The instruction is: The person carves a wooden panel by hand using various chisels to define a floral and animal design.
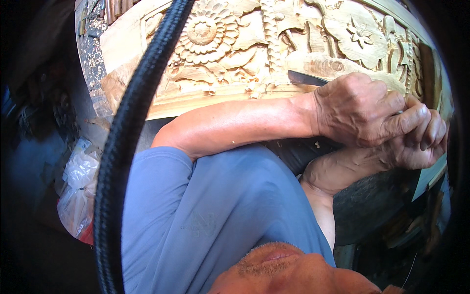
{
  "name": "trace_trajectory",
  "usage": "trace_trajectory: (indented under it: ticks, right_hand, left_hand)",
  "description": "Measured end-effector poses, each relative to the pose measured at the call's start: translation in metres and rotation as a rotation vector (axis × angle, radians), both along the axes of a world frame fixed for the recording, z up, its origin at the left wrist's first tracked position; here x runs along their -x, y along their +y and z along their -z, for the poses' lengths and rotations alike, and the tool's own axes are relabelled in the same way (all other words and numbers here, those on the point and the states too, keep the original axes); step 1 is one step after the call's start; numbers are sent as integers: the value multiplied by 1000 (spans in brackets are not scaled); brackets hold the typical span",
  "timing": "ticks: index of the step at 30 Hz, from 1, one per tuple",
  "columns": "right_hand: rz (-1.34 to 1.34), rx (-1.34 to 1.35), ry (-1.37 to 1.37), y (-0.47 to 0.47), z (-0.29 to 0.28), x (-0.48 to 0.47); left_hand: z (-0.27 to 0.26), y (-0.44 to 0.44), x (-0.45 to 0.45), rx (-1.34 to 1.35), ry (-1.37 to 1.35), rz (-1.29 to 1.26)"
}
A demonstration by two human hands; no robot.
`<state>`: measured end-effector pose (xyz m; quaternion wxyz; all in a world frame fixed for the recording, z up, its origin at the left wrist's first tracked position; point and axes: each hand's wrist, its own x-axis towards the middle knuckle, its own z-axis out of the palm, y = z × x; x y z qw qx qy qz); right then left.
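Observation:
A dark, flat steel blade of a carving chisel (306,78) juts leftward from under my left hand (352,106), low over the panel's near edge. That hand is closed in a fist with its back upward. My right hand (418,150) is curled close against it at the far right, fingers bent around the tool's rear end; the handle is almost wholly hidden by both hands. Beyond them lies a pale carved wooden panel (242,33) with a round layered flower (202,33) at left and a star-shaped flower (360,33) at right.
Wood shavings (253,90) litter the panel's front border. Hand tools (83,18) and chips lie on the dark bench surface at upper left. A knotted clear plastic bag (79,183) stands low on the left. A black braided cable (136,110) crosses the view near the camera.

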<state>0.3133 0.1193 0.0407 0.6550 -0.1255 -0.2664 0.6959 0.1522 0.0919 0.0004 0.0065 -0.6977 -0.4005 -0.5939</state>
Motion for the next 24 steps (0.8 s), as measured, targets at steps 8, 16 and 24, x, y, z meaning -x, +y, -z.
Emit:
trace_trajectory:
  ticks: [8, 16, 24]
  right_hand:
    - [-84, 23, 68, 6, 4, 34]
    - [120, 74, -184, -11, -14, 0]
    - [16, 107, 21, -5, -11, 15]
  left_hand:
    - [-8, -7, 25, 119, 90, -19]
    - [-1, 1, 2, -47, -98, 44]
    - [-4, -4, 11, 50, 42, -17]
